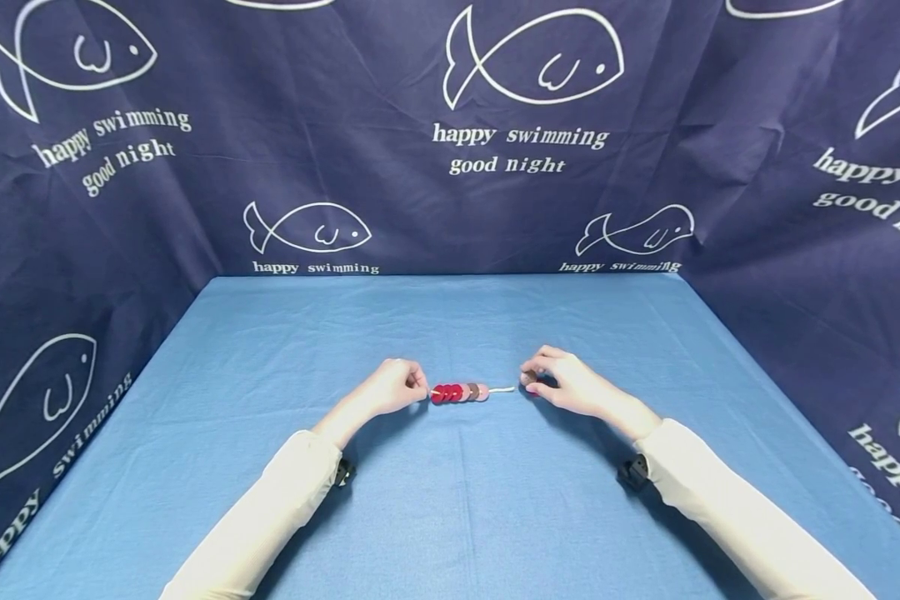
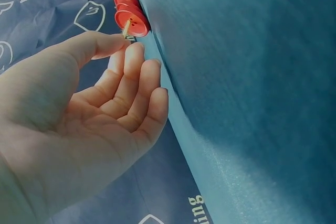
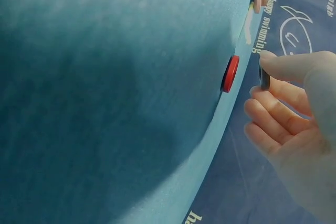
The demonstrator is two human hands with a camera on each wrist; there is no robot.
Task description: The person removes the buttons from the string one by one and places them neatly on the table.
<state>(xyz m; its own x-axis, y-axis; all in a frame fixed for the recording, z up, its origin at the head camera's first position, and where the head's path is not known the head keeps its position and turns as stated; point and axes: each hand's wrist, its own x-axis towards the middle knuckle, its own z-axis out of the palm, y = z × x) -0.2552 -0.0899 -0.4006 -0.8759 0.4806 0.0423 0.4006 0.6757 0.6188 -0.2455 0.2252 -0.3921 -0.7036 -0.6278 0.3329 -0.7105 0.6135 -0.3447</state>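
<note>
Pinching yellowish L end of white cord (image 1: 502, 389) btwn thumb + index fingertip of L hand (image 1: 396, 386), w/ other fingers loosely bent. Strung on cord in overlapping row, L to R: approx 3 red buttons (image 1: 447, 392), then pink, brown button (image 1: 473, 392), and pink button (image 1: 483, 392) last. Laid roughly midway btwn L and R edges of blue cloth-covered table (image 1: 450, 517), well in from far edge. Trailing bare past pink button twd R hand (image 1: 566, 382), stopping short of it. Gripping dark brown button (image 1: 528, 377) w/ R hand, btwn thumb + fingertips, clear of cloth. Seen best in R wrist view, just beside same hand: loose red button (image 3: 230, 74), lying on cloth, apart from row, nearer R edge. Wearing cream sleeves (image 1: 292, 492), w/ small black device (image 1: 345, 472) at each wrist. Hung beyond far, L + R edges: navy curtain (image 1: 390, 167) w/ white fish outlines + "happy swimming good night".
</note>
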